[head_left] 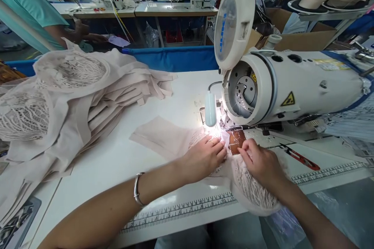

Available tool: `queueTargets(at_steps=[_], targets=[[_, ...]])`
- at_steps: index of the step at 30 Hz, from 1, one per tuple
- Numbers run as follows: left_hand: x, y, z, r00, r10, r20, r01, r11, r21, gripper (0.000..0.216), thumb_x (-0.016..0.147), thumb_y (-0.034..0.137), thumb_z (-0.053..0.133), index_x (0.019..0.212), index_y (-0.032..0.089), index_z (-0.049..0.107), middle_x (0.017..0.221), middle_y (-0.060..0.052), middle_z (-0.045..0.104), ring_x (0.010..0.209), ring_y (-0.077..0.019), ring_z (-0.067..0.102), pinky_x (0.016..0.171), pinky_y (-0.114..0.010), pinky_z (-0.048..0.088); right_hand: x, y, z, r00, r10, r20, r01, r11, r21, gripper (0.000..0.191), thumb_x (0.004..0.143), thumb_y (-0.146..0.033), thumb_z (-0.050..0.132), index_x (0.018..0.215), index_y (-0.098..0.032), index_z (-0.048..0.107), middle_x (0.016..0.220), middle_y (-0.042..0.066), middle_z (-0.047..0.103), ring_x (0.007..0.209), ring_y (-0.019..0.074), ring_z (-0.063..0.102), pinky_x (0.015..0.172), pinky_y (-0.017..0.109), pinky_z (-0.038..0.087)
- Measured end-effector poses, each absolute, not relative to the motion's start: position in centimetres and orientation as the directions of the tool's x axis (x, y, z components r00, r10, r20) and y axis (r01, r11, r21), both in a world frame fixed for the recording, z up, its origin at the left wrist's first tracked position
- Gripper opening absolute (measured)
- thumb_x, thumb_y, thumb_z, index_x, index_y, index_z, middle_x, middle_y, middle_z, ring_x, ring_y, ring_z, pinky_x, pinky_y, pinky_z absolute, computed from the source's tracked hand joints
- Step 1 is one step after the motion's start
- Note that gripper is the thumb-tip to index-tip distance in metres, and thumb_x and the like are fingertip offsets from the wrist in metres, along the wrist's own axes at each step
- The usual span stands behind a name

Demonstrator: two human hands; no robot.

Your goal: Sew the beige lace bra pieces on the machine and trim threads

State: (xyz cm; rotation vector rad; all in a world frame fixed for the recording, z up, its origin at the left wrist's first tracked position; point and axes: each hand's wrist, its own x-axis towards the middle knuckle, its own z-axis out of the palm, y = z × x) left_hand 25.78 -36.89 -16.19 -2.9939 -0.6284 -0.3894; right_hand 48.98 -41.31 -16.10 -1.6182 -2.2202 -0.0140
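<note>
A pale pink lace bra piece (254,186) lies across the sewing machine bed, one cup hanging over the table's front edge. My left hand (206,157) is closed on the fabric beside the lit needle area, fingertips close together at a small pale edge. To its right, my right hand (264,165) is above the lace cup with thumb and forefinger pinched; what lies between them is too small to make out. A brown patch (236,142) with loose threads shows between the hands. The sewing machine (306,81) has its round end cover (235,23) swung up.
Stacked pale pink lace pieces (87,97) cover the table's left side. Red-handled thread snips (302,158) lie right of my right hand, near a printed ruler (181,212). A small lamp (210,109) hangs by the needle. A person in a teal top (32,11) stands behind left.
</note>
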Motion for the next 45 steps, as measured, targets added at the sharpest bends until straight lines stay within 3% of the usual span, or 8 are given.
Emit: queueTargets(at_steps=[2,7,11,15,19,27,40,45], targets=[[25.7,-36.9,-16.2,0.879,0.401,0.256,0.405,-0.914,0.040,0.030,0.105,0.026,0.041,0.121,0.014,0.064,0.113,-0.012,0.065,0.098,-0.0231,0.058,0.083,-0.036,0.043,49.2,-40.5,-15.8,-0.212,0.948,0.239,0.934,0.268,-0.237,0.013,0.098,-0.029,0.044,0.096,-0.024,0.056,0.062,-0.004,0.066,0.051,0.0169,0.061,0.050,0.026,0.035],[25.7,-37.0,-16.3,0.871,0.414,0.266,0.409,-0.909,0.077,0.040,0.105,0.032,0.041,0.142,0.023,0.054,0.111,-0.009,0.063,0.095,-0.0232,0.057,0.083,-0.037,0.042,49.0,-40.1,-15.4,-0.291,0.932,0.217,0.916,0.337,-0.217,0.030,0.100,-0.026,0.042,0.123,-0.025,0.061,0.088,-0.001,0.079,0.071,0.0197,0.074,0.060,0.028,0.050],[26.0,-37.0,-16.4,0.867,0.420,0.269,0.422,-0.905,0.052,0.038,0.105,0.030,0.040,0.130,0.009,0.060,0.113,-0.012,0.066,0.100,-0.0236,0.058,0.085,-0.037,0.043,48.9,-39.9,-15.3,-0.390,0.903,0.179,0.886,0.421,-0.193,0.045,0.100,-0.021,0.039,0.141,-0.031,0.055,0.121,0.001,0.075,0.094,0.0184,0.076,0.073,0.028,0.057],[26.0,-37.0,-16.0,0.861,0.427,0.276,0.426,-0.902,0.068,0.038,0.106,0.030,0.037,0.104,0.011,0.069,0.108,-0.012,0.067,0.094,-0.0232,0.059,0.081,-0.037,0.045,48.9,-39.5,-15.2,-0.375,0.922,0.096,0.910,0.386,-0.153,0.047,0.098,-0.019,0.037,0.141,-0.027,0.057,0.117,0.002,0.077,0.092,0.0202,0.076,0.073,0.032,0.061],[26.0,-37.0,-15.7,0.860,0.422,0.287,0.407,-0.906,0.111,0.044,0.106,0.039,0.037,0.094,0.011,0.069,0.105,-0.013,0.067,0.100,-0.0256,0.059,0.087,-0.039,0.047,49.0,-39.2,-15.5,-0.389,0.918,0.082,0.904,0.397,-0.158,0.049,0.098,-0.017,0.036,0.140,-0.029,0.058,0.123,0.002,0.075,0.095,0.0183,0.076,0.081,0.031,0.062],[25.8,-36.8,-15.8,0.844,0.459,0.275,0.439,-0.888,0.136,0.051,0.104,0.050,0.036,0.120,0.009,0.062,0.116,-0.016,0.069,0.119,-0.0341,0.059,0.103,-0.052,0.043,49.2,-38.5,-16.0,-0.411,0.903,0.126,0.897,0.425,-0.120,0.048,0.099,-0.020,0.037,0.141,-0.030,0.058,0.116,0.002,0.077,0.092,0.0176,0.075,0.078,0.029,0.062],[25.3,-35.5,-15.2,0.844,0.432,0.316,0.415,-0.901,0.124,0.042,0.105,0.043,0.038,0.097,0.013,0.067,0.111,-0.015,0.068,0.107,-0.0284,0.060,0.099,-0.047,0.043,49.2,-37.8,-15.8,-0.456,0.866,0.206,0.866,0.485,-0.121,0.044,0.097,-0.018,0.041,0.133,-0.027,0.066,0.106,0.004,0.079,0.088,0.0169,0.074,0.080,0.027,0.060],[25.2,-35.2,-15.4,0.830,0.471,0.298,0.454,-0.882,0.128,0.045,0.105,0.048,0.036,0.107,0.013,0.064,0.107,-0.013,0.067,0.100,-0.0263,0.060,0.089,-0.043,0.042,49.0,-37.5,-15.3,-0.471,0.853,0.225,0.847,0.509,-0.156,0.042,0.096,-0.016,0.040,0.125,-0.025,0.070,0.108,0.004,0.078,0.092,0.0164,0.074,0.079,0.025,0.060]])
